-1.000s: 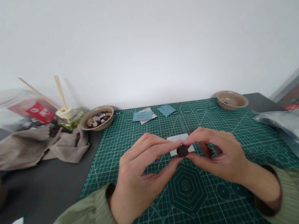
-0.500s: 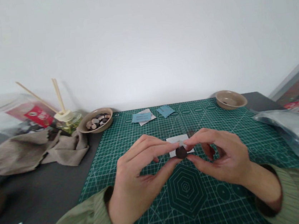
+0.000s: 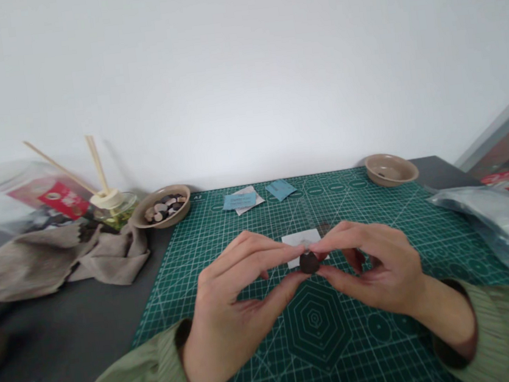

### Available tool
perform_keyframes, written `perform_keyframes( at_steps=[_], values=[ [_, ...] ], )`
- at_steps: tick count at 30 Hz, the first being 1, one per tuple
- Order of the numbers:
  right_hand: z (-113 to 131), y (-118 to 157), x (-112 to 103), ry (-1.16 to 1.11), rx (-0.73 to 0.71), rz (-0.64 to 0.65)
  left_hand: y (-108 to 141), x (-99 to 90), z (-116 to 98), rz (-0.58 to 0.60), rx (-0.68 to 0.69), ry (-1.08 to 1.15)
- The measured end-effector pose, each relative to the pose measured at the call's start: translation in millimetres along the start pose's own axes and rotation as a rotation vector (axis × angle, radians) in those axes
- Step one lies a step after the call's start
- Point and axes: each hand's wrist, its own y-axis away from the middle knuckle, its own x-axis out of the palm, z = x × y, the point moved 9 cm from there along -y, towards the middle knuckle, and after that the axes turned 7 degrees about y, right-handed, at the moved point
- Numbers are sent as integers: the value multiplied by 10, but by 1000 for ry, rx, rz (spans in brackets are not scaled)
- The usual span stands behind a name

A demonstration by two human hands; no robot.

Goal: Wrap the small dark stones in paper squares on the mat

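Green gridded mat (image 3: 318, 325) beneath a dark disc (image 3: 309, 263) in the fingertip pinch of left hand (image 3: 225, 304) and right hand (image 3: 385, 271).

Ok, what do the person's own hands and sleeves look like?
The left hand and right hand are bare: no gloves, rings or watch show. The loose sleeves are olive green, ending in creased cuffs that look dark inside.

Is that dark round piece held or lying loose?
Held: the left hand and the right hand pinch the dark round piece between them.
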Motion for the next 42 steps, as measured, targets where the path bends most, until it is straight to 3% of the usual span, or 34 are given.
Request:
perform_keyframes(
  at_steps=[21, 32, 36, 42],
  values=[
    [-19, 40, 0, 13, 5, -6, -22, 0, -23, 0, 4, -28],
    [-159, 54, 44, 7, 101, 38, 2, 24, 84, 15, -87, -91],
    [-277, 35, 69, 83, 200, 58, 42, 97, 229, 88, -120, -138],
    [-563, 53, 216, 185, 363, 169, 126, 320, 547, 298, -195, -354]
  ],
)
